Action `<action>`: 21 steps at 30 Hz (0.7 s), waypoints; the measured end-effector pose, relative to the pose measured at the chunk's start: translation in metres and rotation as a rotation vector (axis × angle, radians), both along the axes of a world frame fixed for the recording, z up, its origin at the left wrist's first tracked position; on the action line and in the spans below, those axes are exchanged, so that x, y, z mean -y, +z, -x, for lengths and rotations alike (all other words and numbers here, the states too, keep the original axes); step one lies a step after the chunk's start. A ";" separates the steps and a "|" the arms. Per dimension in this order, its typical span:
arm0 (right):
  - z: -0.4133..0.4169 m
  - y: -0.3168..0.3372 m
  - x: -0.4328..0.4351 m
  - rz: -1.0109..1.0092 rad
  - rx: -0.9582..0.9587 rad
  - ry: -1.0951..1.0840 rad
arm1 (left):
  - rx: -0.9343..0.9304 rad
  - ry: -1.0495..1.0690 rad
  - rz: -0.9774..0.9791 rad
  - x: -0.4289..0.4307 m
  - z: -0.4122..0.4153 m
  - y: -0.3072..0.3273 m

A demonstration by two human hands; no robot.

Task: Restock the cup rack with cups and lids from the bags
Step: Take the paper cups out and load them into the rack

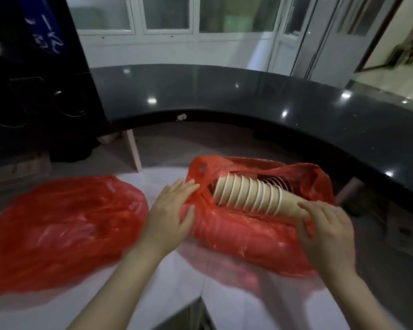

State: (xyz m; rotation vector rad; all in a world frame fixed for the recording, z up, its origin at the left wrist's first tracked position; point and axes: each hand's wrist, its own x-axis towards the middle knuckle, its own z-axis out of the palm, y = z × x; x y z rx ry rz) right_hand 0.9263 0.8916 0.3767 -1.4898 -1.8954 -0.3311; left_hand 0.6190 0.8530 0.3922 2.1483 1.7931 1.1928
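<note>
Unpacking is judged the step in hand; the open bag (236, 234) is pressed by the flat-fingered left hand (169, 210); the stack of cups (246, 196), lying inside just right of it, is gripped at its narrow end by the curled right hand (327, 229); next, the stack must be drawn clear of the bag.

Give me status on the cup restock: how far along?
Early. Done: the right bag is open, showing a nested cup stack on its side. In hand: the left hand presses the bag's edge, and the right hand is at the stack's narrow end, grip unclear. Left: get the stack out and onto the rack, which isn't in view. The left bag lies flat, contents hidden. No lids visible.
</note>
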 end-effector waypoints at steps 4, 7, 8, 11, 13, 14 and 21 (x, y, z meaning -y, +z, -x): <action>-0.024 -0.028 -0.004 0.488 -0.191 -0.215 | 0.041 -0.013 0.140 -0.028 -0.042 -0.004; -0.026 -0.042 -0.006 0.589 -0.294 -0.153 | 0.116 -0.008 0.322 -0.035 -0.057 -0.018; -0.024 -0.044 -0.007 0.582 -0.312 -0.122 | 0.142 -0.013 0.363 -0.034 -0.058 -0.023; -0.013 -0.043 -0.010 0.580 -0.326 -0.087 | 0.225 0.044 0.409 -0.028 -0.052 -0.030; -0.001 -0.043 -0.012 0.583 -0.288 -0.056 | 0.318 0.136 0.399 -0.026 -0.040 -0.030; 0.005 -0.041 -0.013 0.588 -0.280 -0.029 | 0.345 0.173 0.380 -0.024 -0.034 -0.029; 0.045 -0.043 -0.018 0.616 -0.283 0.165 | 0.321 0.472 0.310 -0.005 0.002 -0.030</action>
